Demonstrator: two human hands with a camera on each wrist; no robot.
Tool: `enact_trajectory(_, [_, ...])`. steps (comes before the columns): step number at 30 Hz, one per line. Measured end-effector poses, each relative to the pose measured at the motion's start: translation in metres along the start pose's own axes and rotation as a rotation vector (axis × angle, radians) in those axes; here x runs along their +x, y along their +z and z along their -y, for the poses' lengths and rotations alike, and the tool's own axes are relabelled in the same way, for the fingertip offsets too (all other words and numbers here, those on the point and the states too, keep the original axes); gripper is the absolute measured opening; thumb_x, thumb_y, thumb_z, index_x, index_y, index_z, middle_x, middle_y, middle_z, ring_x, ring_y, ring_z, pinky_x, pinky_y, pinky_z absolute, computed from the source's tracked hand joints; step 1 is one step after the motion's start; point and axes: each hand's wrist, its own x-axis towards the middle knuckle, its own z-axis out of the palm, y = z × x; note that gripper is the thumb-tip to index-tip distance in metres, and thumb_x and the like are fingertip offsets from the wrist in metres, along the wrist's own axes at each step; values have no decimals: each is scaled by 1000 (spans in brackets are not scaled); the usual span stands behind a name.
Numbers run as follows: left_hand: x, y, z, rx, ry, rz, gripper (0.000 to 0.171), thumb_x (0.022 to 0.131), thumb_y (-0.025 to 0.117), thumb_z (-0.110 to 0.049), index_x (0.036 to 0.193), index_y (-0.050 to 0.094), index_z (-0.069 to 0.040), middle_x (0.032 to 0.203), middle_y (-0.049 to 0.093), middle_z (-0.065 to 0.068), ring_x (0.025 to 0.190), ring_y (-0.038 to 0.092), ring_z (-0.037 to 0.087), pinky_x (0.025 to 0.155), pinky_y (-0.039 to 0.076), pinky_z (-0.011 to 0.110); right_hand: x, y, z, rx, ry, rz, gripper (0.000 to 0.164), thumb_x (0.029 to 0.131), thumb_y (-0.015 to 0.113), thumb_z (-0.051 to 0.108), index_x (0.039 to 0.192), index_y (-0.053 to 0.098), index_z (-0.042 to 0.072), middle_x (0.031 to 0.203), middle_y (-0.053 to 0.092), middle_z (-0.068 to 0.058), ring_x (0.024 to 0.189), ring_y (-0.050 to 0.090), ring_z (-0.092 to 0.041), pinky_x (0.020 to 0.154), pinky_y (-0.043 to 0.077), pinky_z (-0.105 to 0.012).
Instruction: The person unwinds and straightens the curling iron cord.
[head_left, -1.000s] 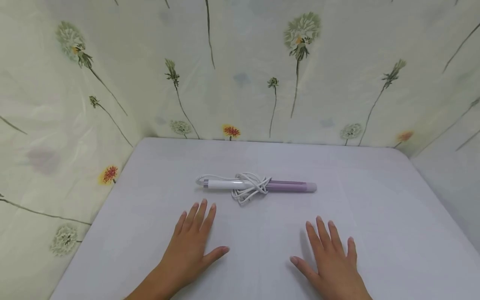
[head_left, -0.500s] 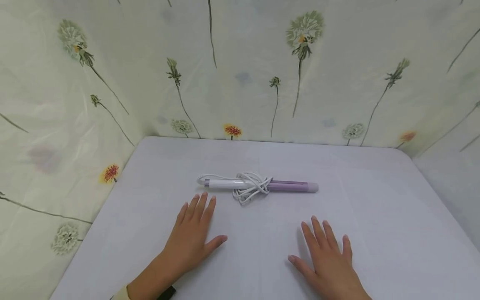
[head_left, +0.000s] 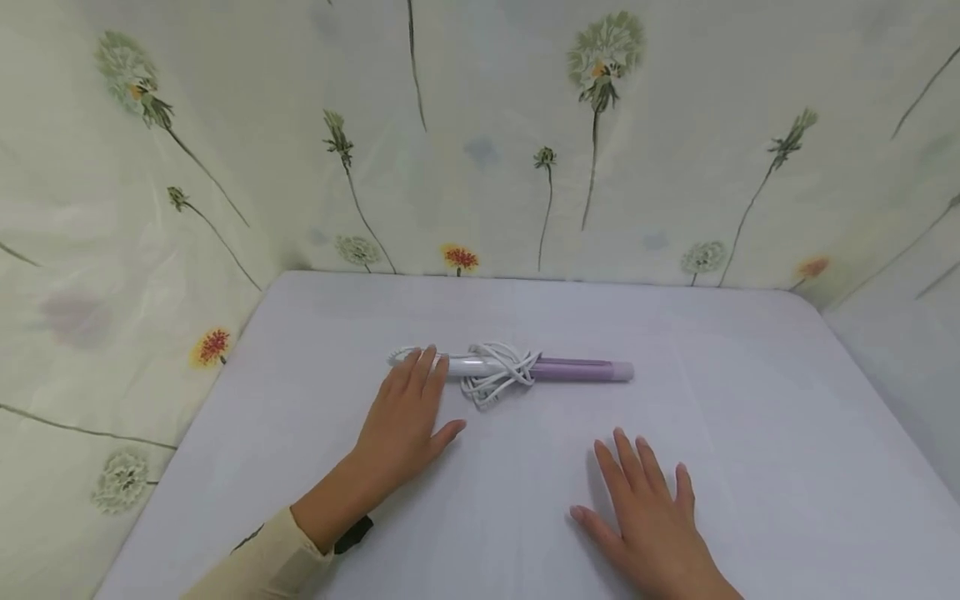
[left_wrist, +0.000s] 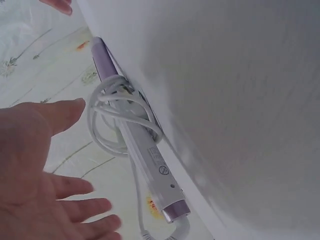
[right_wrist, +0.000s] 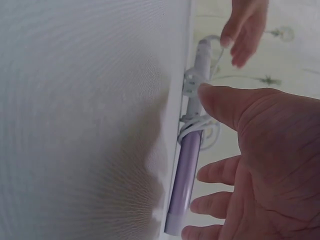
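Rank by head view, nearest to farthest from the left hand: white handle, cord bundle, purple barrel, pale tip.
1. White handle: partly covered by the left hand.
2. Cord bundle: around the middle.
3. Purple barrel: right of the bundle.
4. Pale tip: far right end.

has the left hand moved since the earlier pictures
Yes. Judged against the table in the head view, the left hand has moved forward, its fingertips now overlapping the curling iron.

Soft diffuse light, faint shadows, dim wrist views, right one moiré-streaked
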Motion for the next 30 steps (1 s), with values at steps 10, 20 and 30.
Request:
enact_trajectory(10, [43,2,15,-96,61,-184,38,91,83,-19,122,67,-3,116,67,11,107,62,29,86,57,38,4,0,-3,-18,3,17,79,93,75,49,154,49,6,164,35,-23,150,26,-49,107,11,-80])
enact_trajectory(20, [62,15,26,77,146,-27,29,93,79,-16,116,66,-3,110,67,12,104,64,31,92,52,44,8,1,-8,-13,-21,-8,71,92,78,44,148,55,6,162,39,-20,150,28,-46,107,13,-80])
enact_trajectory(30, [86,23,21,135,122,185,27,95,71,-12,115,56,-1,90,68,11,77,66,28,69,54,41,11,-1,-10,-19,-14,31,66,92,78,45,143,60,8,161,40,-22,149,29,-48,106,14,-81])
